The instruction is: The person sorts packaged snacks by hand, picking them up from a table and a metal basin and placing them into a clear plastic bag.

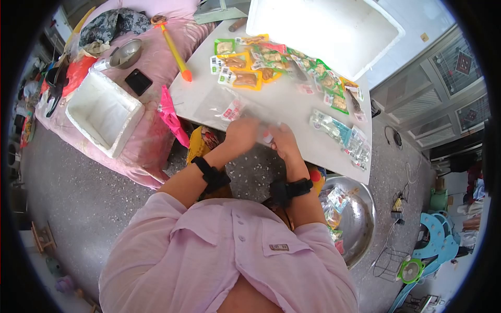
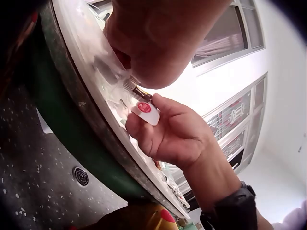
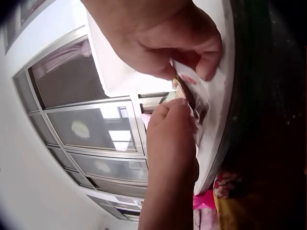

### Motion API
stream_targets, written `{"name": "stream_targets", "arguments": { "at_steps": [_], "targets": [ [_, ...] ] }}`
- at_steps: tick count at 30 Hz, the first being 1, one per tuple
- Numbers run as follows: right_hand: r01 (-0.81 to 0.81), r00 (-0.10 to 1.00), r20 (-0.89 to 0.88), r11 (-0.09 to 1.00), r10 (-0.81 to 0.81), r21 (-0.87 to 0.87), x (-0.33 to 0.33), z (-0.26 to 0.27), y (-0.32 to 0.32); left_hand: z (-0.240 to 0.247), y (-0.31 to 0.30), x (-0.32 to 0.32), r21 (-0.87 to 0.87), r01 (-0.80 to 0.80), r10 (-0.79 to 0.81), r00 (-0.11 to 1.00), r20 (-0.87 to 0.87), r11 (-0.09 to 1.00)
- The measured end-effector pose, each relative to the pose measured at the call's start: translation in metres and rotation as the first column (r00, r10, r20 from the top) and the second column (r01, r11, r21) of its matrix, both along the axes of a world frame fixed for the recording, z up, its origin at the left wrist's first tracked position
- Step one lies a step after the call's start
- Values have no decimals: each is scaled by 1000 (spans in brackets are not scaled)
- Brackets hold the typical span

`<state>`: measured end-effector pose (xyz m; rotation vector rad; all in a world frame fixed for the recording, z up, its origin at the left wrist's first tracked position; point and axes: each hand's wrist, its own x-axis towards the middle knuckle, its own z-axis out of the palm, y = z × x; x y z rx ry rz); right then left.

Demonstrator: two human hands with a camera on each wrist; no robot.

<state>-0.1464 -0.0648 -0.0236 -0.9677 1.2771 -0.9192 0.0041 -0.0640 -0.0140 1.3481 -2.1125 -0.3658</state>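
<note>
In the head view, the left hand (image 1: 241,134) and right hand (image 1: 284,142) are close together at the table's near edge, with a small packet (image 1: 267,136) between them. Seen from the left wrist, the right hand (image 2: 175,136) pinches the packet's white corner (image 2: 147,113), which has a red label, while the left hand (image 2: 153,38) covers the other part. In the right wrist view, both the right hand (image 3: 172,40) and the left hand (image 3: 172,136) grip the clear and white packet (image 3: 191,79), which shows brown contents. A clear bag (image 1: 222,104) lies just beyond the left hand.
Food packets (image 1: 245,62) in yellow and green wrappers are spread over the white table (image 1: 195,96), with silvery packets (image 1: 339,134) at its right. A large white foam box (image 1: 323,36) stands behind them. On the floor to the right, a metal basin (image 1: 360,219) holds several packets.
</note>
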Motion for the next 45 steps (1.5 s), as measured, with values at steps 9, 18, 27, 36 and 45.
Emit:
{"name": "stream_targets", "arguments": {
  "at_steps": [9, 18, 27, 36, 45],
  "targets": [
    [206, 932, 297, 977, -210, 45, 33, -13, -8, 15, 7, 0, 64, 80, -82, 996, 22, 995],
    [-95, 992, 88, 995, 94, 6, 6, -8, -29, -20, -10, 13, -127, 81, -95, 989, -111, 989],
    [-201, 476, -667, 668, -573, -717, -92, -51, -154, -42, -18, 8, -146, 44, -59, 993, -99, 988],
    [-275, 130, -891, 848, -434, -453, -78, -27, -170, -39, -19, 12, -87, 63, -71, 993, -89, 994],
    [74, 748, -437, 718, -499, -692, -44, 18, -52, -9, -1, 2, -151, 39, -56, 992, -114, 988]
  ]
}}
